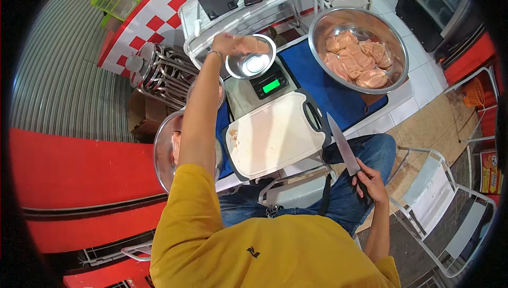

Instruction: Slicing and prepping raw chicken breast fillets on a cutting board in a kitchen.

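My left hand (pixel 227 44) reaches forward to a small steel bowl (pixel 260 71), its fingers on a piece of raw chicken (pixel 254 45) at the bowl's far side. The fingertips are partly blurred. The bowl rests on a black digital kitchen scale (pixel 262 94) with a lit green display. In my right hand (pixel 369 182) is a large kitchen knife (pixel 343 145), held by its black handle over my knee, its blade pointing forward. Between my hands lies a white cutting board (pixel 274 133) with dark edges; small meat scraps (pixel 234 138) cling to its left end.
A large steel basin (pixel 315 63) with several raw chicken pieces (pixel 353 59) stands at the right. Left of the board, my arm partly covers another steel bowl (pixel 162 157) with meat. A white rack (pixel 190 20) borders the back. White chairs (pixel 432 192) stand at the right.
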`<state>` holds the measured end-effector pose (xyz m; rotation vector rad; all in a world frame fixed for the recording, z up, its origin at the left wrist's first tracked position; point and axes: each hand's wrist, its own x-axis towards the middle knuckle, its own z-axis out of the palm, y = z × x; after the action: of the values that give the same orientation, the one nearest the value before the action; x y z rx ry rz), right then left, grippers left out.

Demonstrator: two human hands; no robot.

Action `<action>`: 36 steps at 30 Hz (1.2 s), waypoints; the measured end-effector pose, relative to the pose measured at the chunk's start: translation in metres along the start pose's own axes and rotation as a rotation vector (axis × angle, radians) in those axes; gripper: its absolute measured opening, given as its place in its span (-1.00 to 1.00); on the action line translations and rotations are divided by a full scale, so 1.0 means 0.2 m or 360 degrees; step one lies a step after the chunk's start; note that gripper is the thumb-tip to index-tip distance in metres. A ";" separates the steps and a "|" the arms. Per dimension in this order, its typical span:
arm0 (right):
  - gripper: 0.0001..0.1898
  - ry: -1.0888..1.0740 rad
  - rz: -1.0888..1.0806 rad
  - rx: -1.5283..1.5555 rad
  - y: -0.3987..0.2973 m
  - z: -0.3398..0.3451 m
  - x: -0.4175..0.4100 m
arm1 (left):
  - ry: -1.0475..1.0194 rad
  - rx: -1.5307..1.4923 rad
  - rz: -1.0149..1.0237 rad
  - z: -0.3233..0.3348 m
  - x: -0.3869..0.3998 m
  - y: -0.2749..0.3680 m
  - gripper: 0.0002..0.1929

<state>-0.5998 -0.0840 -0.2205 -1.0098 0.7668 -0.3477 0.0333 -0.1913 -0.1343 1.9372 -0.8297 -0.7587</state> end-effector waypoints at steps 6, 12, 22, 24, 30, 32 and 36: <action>-0.47 0.0053 0.0104 0.0024 -0.01 -0.01 -0.02 | 0.0313 0.1606 0.0017 0.14 0.01 -0.07 -0.52; -0.48 0.0020 0.0106 0.0022 -0.02 -0.01 0.01 | 0.0562 0.1574 0.0196 0.03 -0.03 0.00 -0.72; -0.48 0.0028 0.0085 0.0045 -0.02 0.00 0.00 | 0.0324 0.1602 0.0140 0.13 -0.05 -0.07 -0.67; -0.48 0.0035 0.0092 0.0049 -0.02 -0.01 0.00 | 0.0265 0.1581 0.0118 0.17 -0.05 -0.07 -0.71; -0.49 0.0042 0.0110 0.0067 -0.02 0.00 0.01 | 0.0084 0.1691 -0.0002 0.19 0.00 -0.11 -0.54; -0.50 0.0046 0.0110 0.0072 -0.02 0.00 0.01 | 0.0132 0.1658 0.0042 0.20 0.00 -0.13 -0.49; -0.51 0.0037 0.0114 0.0113 -0.02 0.00 0.01 | 0.0067 0.1746 -0.0035 0.24 -0.01 -0.11 -0.47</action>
<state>-0.5978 -0.0877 -0.2181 -0.9103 0.8043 -0.3232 0.0009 -0.2045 -0.1748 2.8864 -1.3667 -0.2413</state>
